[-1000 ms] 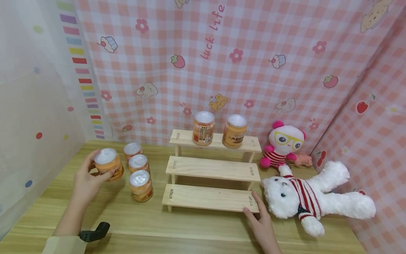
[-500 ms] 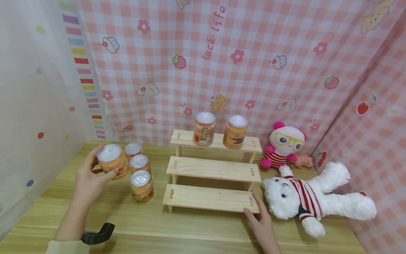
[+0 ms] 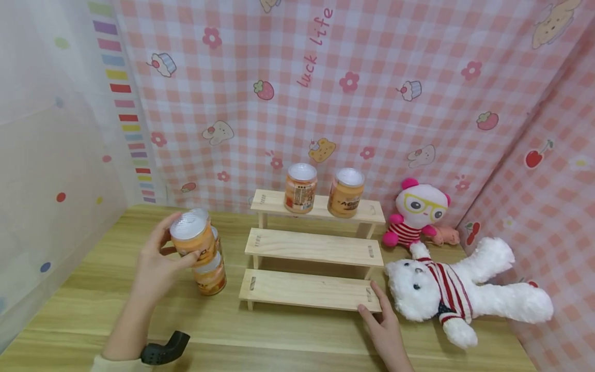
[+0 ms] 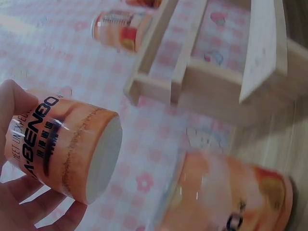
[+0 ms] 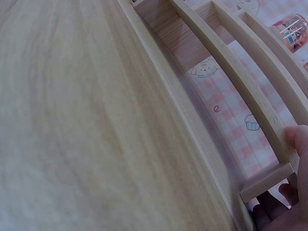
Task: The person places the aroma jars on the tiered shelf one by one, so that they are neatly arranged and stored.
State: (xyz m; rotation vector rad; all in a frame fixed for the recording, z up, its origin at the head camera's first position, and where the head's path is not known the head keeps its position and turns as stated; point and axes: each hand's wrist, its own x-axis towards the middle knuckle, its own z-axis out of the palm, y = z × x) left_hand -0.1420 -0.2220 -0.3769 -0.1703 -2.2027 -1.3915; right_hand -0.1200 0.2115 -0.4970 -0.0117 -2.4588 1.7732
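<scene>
1. Can (image 3: 191,238) with orange label and silver lid, lifted off the desk (image 3: 297,330) in the left hand (image 3: 158,263); fingers (image 3: 160,237) and thumb curled around its side. It sits in the air just above and in front of other cans (image 3: 210,274) standing left of the stepped rack (image 3: 311,253).
2. Right hand (image 3: 383,330) lies at the near right corner of the rack's bottom step, fingers fairly straight and touching the wood, not wrapped around anything.
3. Risk: held can is very close to the standing cans; a low sweep could likely clip one and topple or roll it.
4. Risk: grip is sideways on a smooth round wall, so the can might slip or tilt if the hold loosens.
5. Risk: two cans (image 3: 323,191) already stand on the top step; a bump to the light rack could shake them, though the right hand seems to steady it.
6. Surface: pale wood-grain desk. White plush bear (image 3: 446,294) lies right of the rack, touching or nearly touching it; pink plush (image 3: 418,209) sits behind.
7. Room: pink checked cloth backdrop (image 3: 325,93) with cartoon prints behind and right, pale dotted panel left.
</scene>
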